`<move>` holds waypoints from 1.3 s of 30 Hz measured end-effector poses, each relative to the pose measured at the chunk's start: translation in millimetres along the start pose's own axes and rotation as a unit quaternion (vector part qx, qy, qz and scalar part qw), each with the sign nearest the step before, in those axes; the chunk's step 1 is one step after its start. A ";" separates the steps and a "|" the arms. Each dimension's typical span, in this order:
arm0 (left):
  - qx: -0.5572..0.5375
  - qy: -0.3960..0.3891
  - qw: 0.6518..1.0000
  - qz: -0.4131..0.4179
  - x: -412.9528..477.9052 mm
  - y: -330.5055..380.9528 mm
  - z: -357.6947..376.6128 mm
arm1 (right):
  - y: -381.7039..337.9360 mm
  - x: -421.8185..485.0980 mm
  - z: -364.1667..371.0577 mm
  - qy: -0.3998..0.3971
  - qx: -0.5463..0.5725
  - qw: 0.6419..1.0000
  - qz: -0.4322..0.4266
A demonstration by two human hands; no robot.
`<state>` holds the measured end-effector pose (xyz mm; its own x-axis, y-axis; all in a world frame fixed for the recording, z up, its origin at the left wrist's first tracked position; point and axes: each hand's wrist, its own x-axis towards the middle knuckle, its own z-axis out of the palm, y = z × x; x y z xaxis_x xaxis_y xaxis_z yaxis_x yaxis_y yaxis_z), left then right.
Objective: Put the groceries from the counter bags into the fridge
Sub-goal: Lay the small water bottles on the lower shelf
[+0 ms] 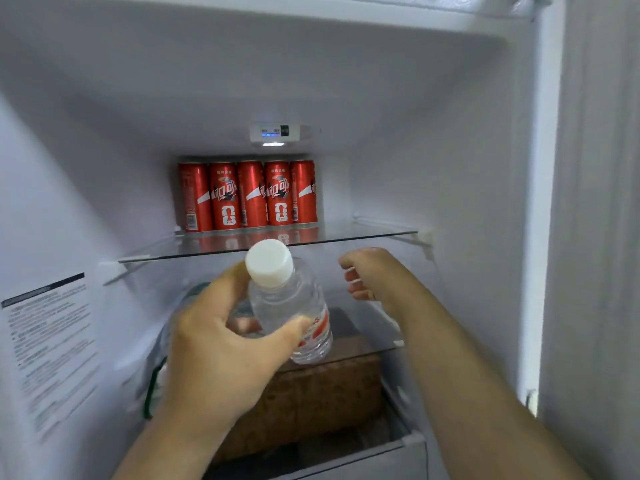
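We see the left hand (pixel 214 344) in the middle of the frame with its fingers (pixel 228 275) and thumb clamped round a small clear water bottle (pixel 287 299). The bottle is tilted with its white cap toward us, just below the front edge of the upper glass shelf (pixel 363 233) of the fridge. To its right the right hand (pixel 374 275) hangs in the same opening, fingers loosely curled and holding nothing. At the back of that shelf five red cans (pixel 247 195) stand upright in a touching row; two of them show a trophy mark over the word FIFA, and the rest of their print is too small to read. The bottle's red and white label is blurred. Above the cans sits a lit control panel (pixel 273 133). Beneath the hands a brown speckled box (pixel 311 393) lies under the lower glass shelf (pixel 374 344). A sticker (pixel 52 348) of fine print that we cannot read covers the left wall.
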<state>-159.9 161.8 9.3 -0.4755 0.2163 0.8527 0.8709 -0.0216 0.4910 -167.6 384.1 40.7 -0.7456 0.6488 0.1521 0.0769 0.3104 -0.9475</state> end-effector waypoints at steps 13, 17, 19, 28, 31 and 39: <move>0.118 -0.164 0.952 0.228 -1.2 -55.5 81.9 | 28.1 -13.3 -22.3 -0.142 0.074 0.979 0.129; 0.212 -0.255 0.929 0.163 4.2 -59.0 72.6 | 45.6 2.0 -11.1 -0.101 0.101 0.976 0.162; 0.265 -0.243 0.923 0.141 17.2 -57.5 58.3 | 53.5 9.3 -5.6 -0.064 0.088 0.988 0.111; 0.380 -0.267 0.877 -0.121 64.2 -92.5 14.0 | 60.4 29.7 16.5 0.014 0.013 1.000 0.020; 0.384 -0.311 0.859 -0.134 60.0 -107.6 15.7 | 57.9 39.4 22.1 0.008 -0.027 1.000 0.012; 0.410 -0.313 0.847 -0.129 57.5 -118.3 19.3 | 54.0 64.0 31.9 0.000 -0.190 0.981 0.031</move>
<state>-287.9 195.6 -3.3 -0.7282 0.5905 0.3480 0.6629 0.7357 0.1387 -232.3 420.3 -9.7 -0.7317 0.6747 0.0968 0.3643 0.5071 -0.7811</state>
